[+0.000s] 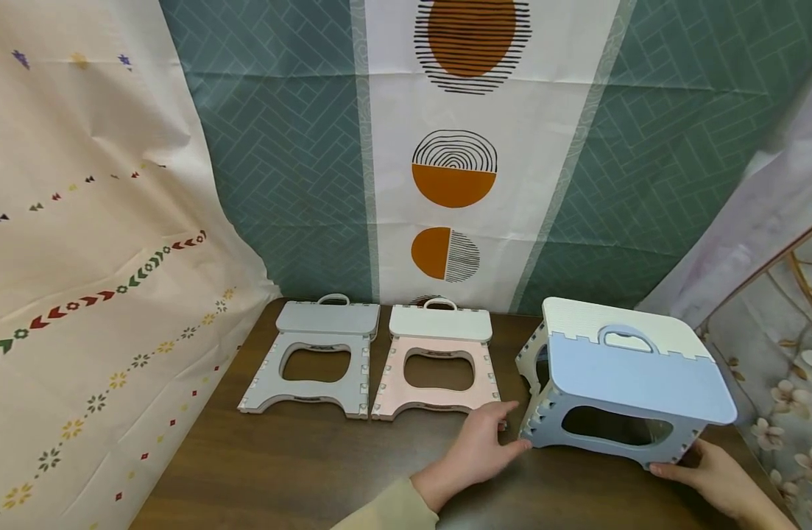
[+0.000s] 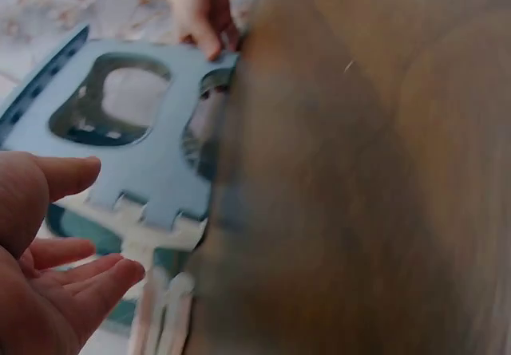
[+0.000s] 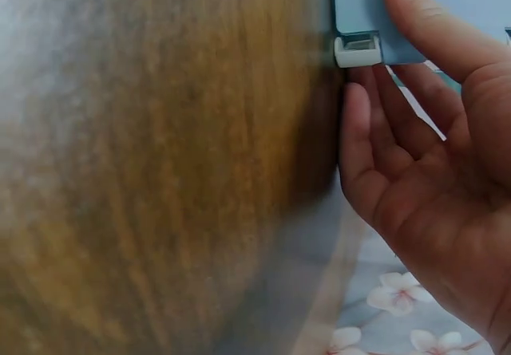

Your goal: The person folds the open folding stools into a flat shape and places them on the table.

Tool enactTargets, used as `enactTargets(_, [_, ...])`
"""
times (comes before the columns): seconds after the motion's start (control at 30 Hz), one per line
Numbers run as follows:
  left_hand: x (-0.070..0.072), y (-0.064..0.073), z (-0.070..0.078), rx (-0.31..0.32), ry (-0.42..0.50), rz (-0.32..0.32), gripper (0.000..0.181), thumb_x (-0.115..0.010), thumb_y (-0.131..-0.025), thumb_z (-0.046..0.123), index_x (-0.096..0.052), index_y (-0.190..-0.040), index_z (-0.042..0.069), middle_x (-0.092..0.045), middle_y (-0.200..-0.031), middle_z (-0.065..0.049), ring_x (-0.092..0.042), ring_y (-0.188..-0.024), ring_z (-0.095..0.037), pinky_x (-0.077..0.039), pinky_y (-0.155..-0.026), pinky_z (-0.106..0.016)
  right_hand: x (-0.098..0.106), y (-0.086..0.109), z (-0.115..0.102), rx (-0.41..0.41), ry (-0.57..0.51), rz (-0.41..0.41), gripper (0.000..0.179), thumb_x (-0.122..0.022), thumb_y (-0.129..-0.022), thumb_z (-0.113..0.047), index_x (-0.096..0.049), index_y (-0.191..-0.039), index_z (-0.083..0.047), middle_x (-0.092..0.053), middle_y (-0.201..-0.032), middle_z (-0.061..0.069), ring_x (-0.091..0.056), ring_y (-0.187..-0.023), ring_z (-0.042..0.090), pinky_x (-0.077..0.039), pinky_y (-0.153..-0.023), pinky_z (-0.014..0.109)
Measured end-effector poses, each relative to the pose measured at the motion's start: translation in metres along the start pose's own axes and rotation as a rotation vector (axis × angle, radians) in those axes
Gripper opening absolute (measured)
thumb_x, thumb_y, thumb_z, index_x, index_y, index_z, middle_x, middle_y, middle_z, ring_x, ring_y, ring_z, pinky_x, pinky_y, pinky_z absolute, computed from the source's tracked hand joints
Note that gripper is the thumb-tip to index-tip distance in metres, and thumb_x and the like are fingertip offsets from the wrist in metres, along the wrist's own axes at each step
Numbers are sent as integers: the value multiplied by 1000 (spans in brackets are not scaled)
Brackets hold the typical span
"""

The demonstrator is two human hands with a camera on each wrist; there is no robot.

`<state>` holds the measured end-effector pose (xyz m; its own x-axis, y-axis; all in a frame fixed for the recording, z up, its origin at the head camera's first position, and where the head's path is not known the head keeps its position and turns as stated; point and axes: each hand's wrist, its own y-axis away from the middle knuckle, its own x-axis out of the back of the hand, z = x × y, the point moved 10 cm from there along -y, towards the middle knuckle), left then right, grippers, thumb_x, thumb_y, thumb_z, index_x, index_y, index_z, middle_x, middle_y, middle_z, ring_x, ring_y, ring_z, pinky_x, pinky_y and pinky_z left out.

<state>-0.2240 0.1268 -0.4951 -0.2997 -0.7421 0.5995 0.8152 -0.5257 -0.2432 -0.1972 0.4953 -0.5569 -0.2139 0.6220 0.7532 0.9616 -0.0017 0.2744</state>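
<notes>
A folding step stool (image 1: 644, 375) in blue and cream stands unfolded at the right of the table, its blue carry handle on top. My right hand (image 1: 710, 475) holds its front right leg low down. In the right wrist view the thumb lies on the blue panel (image 3: 363, 4), with the fingers behind the leg's edge. By the front left leg is my left hand (image 1: 475, 449), thumb and fingers spread and nothing between them. The left wrist view shows that hand (image 2: 48, 267) beside the stool's blue panel (image 2: 168, 175); whether it touches cannot be told.
Two folded stools lie flat to the left: a grey one (image 1: 326, 324) and a pink one with a white top (image 1: 439, 324). They rest on a brown wooden table (image 1: 299, 464). Patterned cloths hang behind (image 1: 280, 147) and at the left side (image 1: 101, 316); floral fabric (image 1: 786, 397) borders the right.
</notes>
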Motion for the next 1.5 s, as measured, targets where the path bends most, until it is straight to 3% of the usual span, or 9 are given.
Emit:
enactTargets(0.13, [-16,-5,4,-9,-36,24,60,-86,-94,25,-64,-144,0,-71,-132,-8,-66,-115,-11,-50,-91,-17,-3,1,-1,6,-84,1,82,-78,-101,-35,-38,-149,18,-63,-133,30,-66,-110,28,-56,-79,36])
enactTargets(0.27, [-28,-10,5,-7,-89,35,60,-87,-93,27,-64,-145,8,-72,-128,1,-64,-115,-5,-50,-91,-16,-4,3,-5,32,-120,47,81,-81,-99,-31,-38,-150,16,-63,-133,29,-65,-103,14,-56,-76,31])
enactTargets(0.4, [-36,-16,4,25,-157,34,64,-86,-93,31,-62,-147,7,-72,-128,0,-66,-115,-5,-51,-91,-18,-4,5,-3,12,-73,61,85,-80,-99,-36,-39,-148,19,-63,-132,34,-69,-109,31,-57,-79,36])
enactTargets(0.53, [-39,-23,4,64,-293,45,67,-85,-94,38,-61,-147,5,-77,-118,-3,-72,-102,-8,-55,-81,-19,-9,5,1,-16,-70,21,90,-76,-102,-40,-33,-149,23,-56,-138,42,-63,-120,52,-59,-84,44])
enactTargets(0.67, [-39,-28,7,88,-387,63,57,-87,-92,42,-69,-135,10,-79,-98,-2,-74,-83,-8,-55,-66,-23,-12,5,7,-36,-92,3,88,-74,-103,-41,-34,-149,23,-57,-137,40,-63,-121,51,-58,-87,47])
enactTargets(0.83, [-38,-31,10,99,-431,63,41,-90,-87,47,-75,-111,17,-78,-91,5,-72,-76,-5,-53,-61,-21,-14,6,12,-56,-100,-2,86,-72,-104,-40,-34,-149,23,-54,-140,42,-59,-125,55,-55,-93,55])
enactTargets(0.97, [-36,-32,13,93,-443,61,34,-91,-85,47,-77,-100,20,-77,-85,9,-70,-73,-4,-50,-59,-20,-14,6,10,-63,-111,-8,84,-70,-106,-38,-33,-149,23,-52,-142,43,-56,-127,58,-53,-95,58])
enactTargets(1.5, [-38,-33,13,65,-473,42,29,-90,-85,46,-75,-93,23,-76,-81,12,-69,-71,-2,-48,-57,-19,-15,6,10,-64,-106,-22,88,-68,-106,-43,-30,-152,23,-45,-148,45,-47,-134,63,-51,-97,60])
